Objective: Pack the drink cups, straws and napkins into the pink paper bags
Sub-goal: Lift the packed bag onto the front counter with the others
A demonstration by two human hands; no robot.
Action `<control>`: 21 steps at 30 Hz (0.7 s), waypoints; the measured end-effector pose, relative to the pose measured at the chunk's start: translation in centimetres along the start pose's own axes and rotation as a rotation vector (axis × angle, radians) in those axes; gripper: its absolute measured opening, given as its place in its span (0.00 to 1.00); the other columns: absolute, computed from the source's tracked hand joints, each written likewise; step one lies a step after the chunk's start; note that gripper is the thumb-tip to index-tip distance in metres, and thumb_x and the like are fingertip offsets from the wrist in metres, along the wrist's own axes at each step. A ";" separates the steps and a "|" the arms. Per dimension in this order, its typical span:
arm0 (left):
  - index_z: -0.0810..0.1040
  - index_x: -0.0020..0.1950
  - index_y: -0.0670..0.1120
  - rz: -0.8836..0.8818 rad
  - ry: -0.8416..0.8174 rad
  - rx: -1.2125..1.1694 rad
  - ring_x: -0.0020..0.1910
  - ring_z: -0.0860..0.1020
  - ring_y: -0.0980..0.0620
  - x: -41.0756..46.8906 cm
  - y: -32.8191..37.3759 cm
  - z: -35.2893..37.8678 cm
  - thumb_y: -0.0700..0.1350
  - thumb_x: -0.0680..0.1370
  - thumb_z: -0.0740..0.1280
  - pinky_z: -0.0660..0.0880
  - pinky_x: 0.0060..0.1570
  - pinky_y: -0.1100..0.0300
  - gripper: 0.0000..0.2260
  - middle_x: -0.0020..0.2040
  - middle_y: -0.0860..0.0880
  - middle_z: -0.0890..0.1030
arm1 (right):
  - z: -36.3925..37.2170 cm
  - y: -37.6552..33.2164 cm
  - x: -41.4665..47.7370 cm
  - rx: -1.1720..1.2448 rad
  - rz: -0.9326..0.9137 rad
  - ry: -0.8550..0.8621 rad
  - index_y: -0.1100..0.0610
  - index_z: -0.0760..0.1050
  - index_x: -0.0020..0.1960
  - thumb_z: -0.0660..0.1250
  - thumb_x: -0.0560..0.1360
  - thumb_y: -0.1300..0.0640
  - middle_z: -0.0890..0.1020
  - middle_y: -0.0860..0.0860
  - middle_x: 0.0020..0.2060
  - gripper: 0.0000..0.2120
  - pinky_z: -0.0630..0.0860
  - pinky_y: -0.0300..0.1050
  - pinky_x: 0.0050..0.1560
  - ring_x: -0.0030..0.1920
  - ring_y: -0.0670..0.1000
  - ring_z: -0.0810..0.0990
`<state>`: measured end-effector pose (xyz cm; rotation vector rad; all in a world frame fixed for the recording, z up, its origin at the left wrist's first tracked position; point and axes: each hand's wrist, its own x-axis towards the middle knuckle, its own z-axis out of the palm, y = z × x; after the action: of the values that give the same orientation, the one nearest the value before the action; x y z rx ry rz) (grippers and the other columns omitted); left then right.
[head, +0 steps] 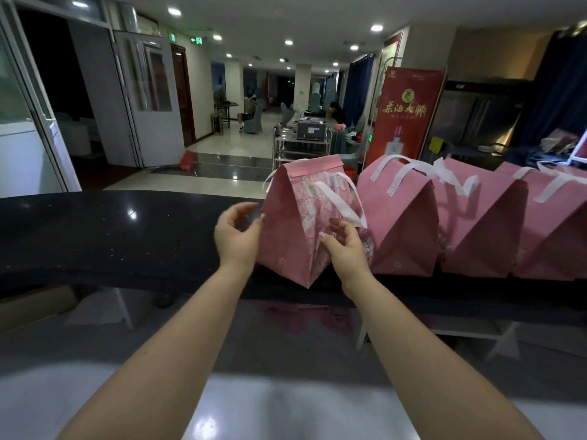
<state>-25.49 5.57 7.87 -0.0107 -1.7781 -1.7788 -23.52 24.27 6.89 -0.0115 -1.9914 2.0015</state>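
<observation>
A pink paper bag (293,230) with white handles stands on the black counter (111,236), its top folded shut. My left hand (236,233) hovers at the bag's left face, fingers loosely curved, a fingertip at its edge. In front of the bag's right face, my right hand (344,246) is held with relaxed fingers just below the white handle; whether it touches the bag is unclear. Three more folded pink bags (403,223) (482,230) (559,236) stand in a row to the right. No cups, straws or napkins show.
Beyond the counter lies a tiled hall with a metal cart (300,144), a red banner (406,115) and seated people far off. A lower grey surface (286,360) runs under my forearms. The counter's left stretch is bare black stone.
</observation>
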 end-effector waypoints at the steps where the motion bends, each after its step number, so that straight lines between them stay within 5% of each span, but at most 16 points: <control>1: 0.81 0.52 0.48 0.015 0.015 0.009 0.48 0.78 0.57 0.8 0.3 -0.3 0.40 0.72 0.75 0.76 0.49 0.66 0.11 0.51 0.50 0.82 | 0.4 -0.5 0.0 0.009 -0.018 0.025 0.52 0.72 0.62 0.67 0.78 0.61 0.76 0.47 0.59 0.13 0.74 0.33 0.48 0.55 0.44 0.76; 4: 0.79 0.54 0.50 0.029 -0.054 0.049 0.51 0.77 0.57 2.4 1.2 -0.3 0.41 0.72 0.76 0.74 0.48 0.69 0.14 0.53 0.52 0.80 | 1.9 -1.9 0.2 0.015 -0.101 0.088 0.51 0.75 0.55 0.68 0.77 0.59 0.77 0.47 0.53 0.08 0.76 0.42 0.55 0.53 0.46 0.76; 6: 0.77 0.56 0.51 0.029 -0.133 0.075 0.53 0.77 0.58 3.2 1.6 0.1 0.41 0.71 0.76 0.75 0.51 0.66 0.16 0.53 0.53 0.79 | 2.9 -3.1 0.3 -0.006 -0.183 0.097 0.51 0.75 0.53 0.69 0.76 0.58 0.77 0.44 0.50 0.07 0.75 0.39 0.53 0.51 0.44 0.76; 9: 0.77 0.55 0.52 0.058 -0.221 0.076 0.52 0.78 0.58 4.0 2.2 0.9 0.41 0.71 0.76 0.76 0.50 0.65 0.16 0.51 0.54 0.80 | 4.3 -4.3 1.0 -0.135 -0.275 0.081 0.51 0.73 0.55 0.72 0.74 0.57 0.76 0.47 0.54 0.12 0.72 0.35 0.50 0.51 0.45 0.75; 13: 0.78 0.52 0.51 0.090 -0.307 0.140 0.45 0.79 0.58 4.7 2.7 2.1 0.39 0.72 0.75 0.77 0.45 0.63 0.12 0.46 0.53 0.81 | 5.2 -4.4 2.3 -0.454 -0.373 0.086 0.48 0.72 0.54 0.75 0.69 0.52 0.75 0.48 0.55 0.18 0.71 0.43 0.57 0.56 0.49 0.72; 21: 0.77 0.49 0.52 0.145 -0.432 0.293 0.39 0.77 0.55 4.1 2.9 4.9 0.37 0.71 0.72 0.77 0.39 0.59 0.12 0.43 0.53 0.79 | 2.0 -4.7 3.7 -0.597 -0.382 0.183 0.55 0.75 0.53 0.70 0.67 0.64 0.75 0.51 0.52 0.15 0.73 0.53 0.59 0.57 0.54 0.74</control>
<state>-29.59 8.58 12.62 -0.4223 -2.2644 -1.4738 -26.52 23.08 12.30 0.0452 -2.1894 1.0941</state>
